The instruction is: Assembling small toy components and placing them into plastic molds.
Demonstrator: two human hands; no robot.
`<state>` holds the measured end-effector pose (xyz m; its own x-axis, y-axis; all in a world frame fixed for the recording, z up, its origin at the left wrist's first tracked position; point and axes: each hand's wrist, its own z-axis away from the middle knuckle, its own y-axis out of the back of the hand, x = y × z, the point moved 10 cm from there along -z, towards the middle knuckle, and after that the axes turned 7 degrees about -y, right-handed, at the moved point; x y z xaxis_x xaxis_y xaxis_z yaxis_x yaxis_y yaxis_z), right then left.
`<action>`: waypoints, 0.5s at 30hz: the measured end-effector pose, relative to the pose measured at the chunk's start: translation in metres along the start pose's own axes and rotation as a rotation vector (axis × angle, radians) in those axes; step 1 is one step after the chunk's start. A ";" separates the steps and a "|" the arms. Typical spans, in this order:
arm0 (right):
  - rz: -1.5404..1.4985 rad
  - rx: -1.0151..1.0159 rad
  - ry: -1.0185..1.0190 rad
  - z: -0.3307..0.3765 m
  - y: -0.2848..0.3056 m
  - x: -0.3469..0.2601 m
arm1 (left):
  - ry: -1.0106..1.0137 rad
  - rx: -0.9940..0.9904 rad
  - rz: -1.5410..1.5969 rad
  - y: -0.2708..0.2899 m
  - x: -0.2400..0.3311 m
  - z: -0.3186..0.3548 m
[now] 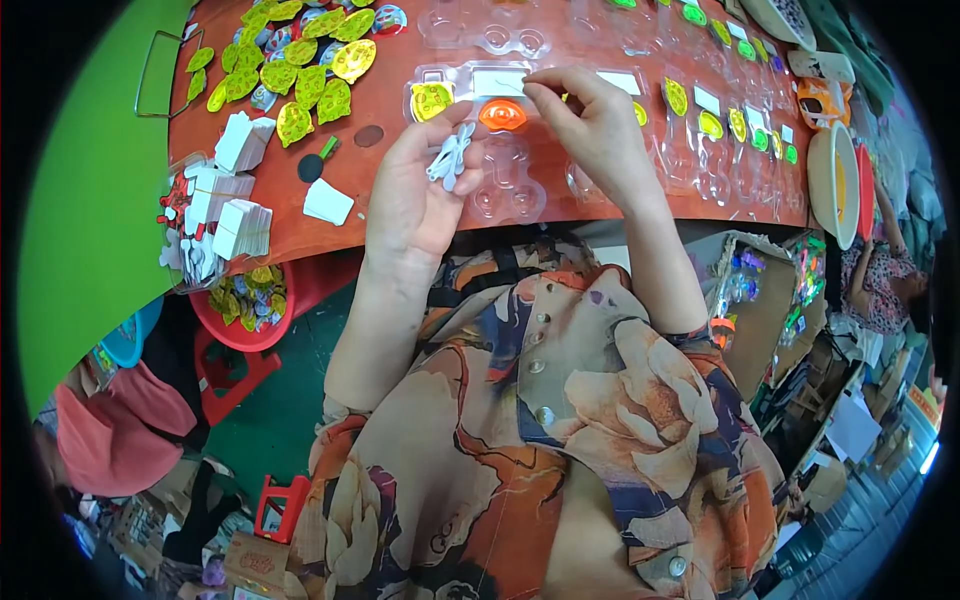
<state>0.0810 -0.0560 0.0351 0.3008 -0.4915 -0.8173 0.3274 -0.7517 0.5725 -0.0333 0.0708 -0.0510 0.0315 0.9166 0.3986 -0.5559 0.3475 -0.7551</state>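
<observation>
My left hand (410, 195) is turned palm up, its fingers curled round a small bunch of white plastic pieces (451, 158) with narrow stems and rounded ends. Just beyond it lies a clear plastic blister tray (508, 185) with moulded hollows. In the tray's upper part sit a yellow patterned piece (432, 100), an orange oval piece (502, 115) and a white card (497, 82). My right hand (600, 130) is over the tray's right side, thumb and forefinger pinched together at the card's right end. What sits between those fingertips is too small to make out.
Yellow leaf-shaped pieces (310, 85) are heaped at the far left of the red table (390, 165). Stacks of white cards (240, 228) stand at the left edge. More filled blister trays (740, 150) run to the right, towards a cream basin (828, 185). Below left is a red tub (245, 335).
</observation>
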 end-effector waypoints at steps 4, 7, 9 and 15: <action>-0.131 -0.131 -0.078 0.018 -0.006 -0.010 | -0.005 -0.184 -0.098 -0.022 -0.011 -0.003; -0.087 -0.215 -0.033 0.027 -0.009 -0.017 | -0.035 -0.196 -0.182 -0.029 -0.020 -0.002; -0.034 -0.173 -0.021 0.035 -0.003 -0.015 | -0.046 -0.198 -0.202 -0.032 -0.026 -0.002; -0.103 -0.065 -0.198 0.054 0.015 0.017 | 0.005 -0.207 -0.298 -0.038 -0.052 -0.005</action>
<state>0.0426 -0.0991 0.0258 0.0828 -0.4952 -0.8648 0.4060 -0.7758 0.4831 -0.0094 0.0106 -0.0456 0.1710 0.7696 0.6152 -0.3421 0.6319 -0.6955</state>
